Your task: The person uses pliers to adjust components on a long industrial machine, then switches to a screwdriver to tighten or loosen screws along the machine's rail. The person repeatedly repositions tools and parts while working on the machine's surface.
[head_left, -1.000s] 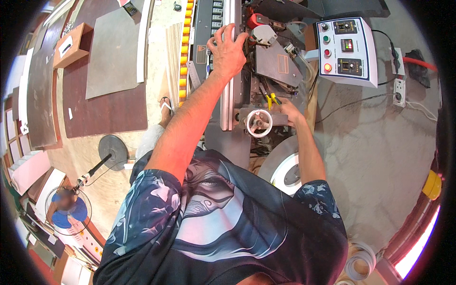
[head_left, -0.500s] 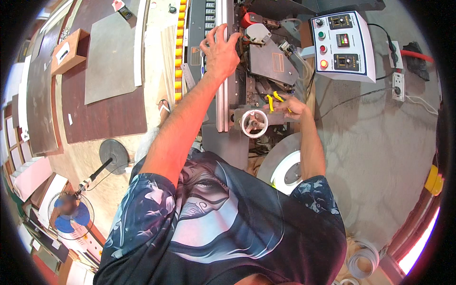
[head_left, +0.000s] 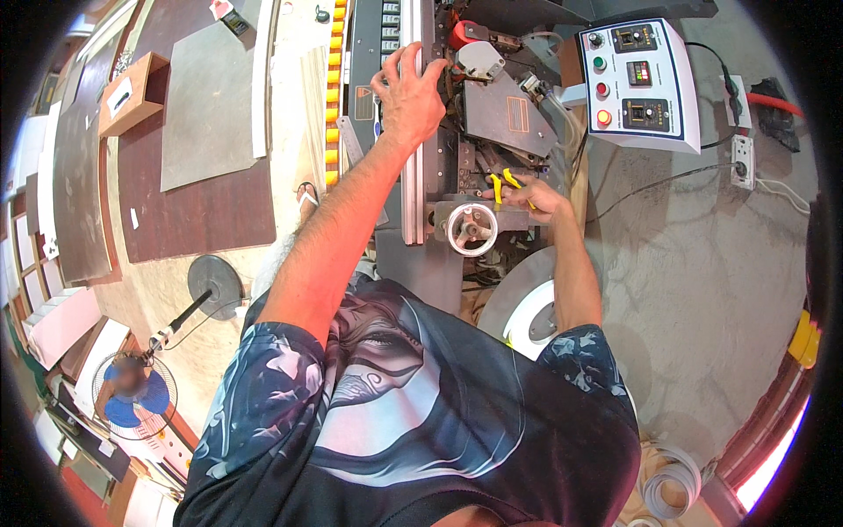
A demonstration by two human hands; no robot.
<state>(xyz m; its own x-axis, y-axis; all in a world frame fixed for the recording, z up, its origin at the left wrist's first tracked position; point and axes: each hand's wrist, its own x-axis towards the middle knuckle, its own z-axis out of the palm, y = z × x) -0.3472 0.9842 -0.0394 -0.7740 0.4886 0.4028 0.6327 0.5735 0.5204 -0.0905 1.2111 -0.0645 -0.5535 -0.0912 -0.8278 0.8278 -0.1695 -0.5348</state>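
We keep our left hand (head_left: 408, 97) spread flat on the machine's aluminium rail (head_left: 420, 132) at upper centre, while our right hand (head_left: 540, 198), closed around yellow-handled pliers (head_left: 504, 183), has shifted just right of the handwheel (head_left: 471, 229).

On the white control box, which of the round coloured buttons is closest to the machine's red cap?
The green button, topmost in the column on the control box; the red and orange buttons sit lower, farther from the red cap.

The grey machine bed (head_left: 399, 167) carries a metal guide rail (head_left: 413, 189), a white handwheel (head_left: 471, 229) and a grey cover plate (head_left: 505, 119) — beside it stands a white control box (head_left: 639, 83).
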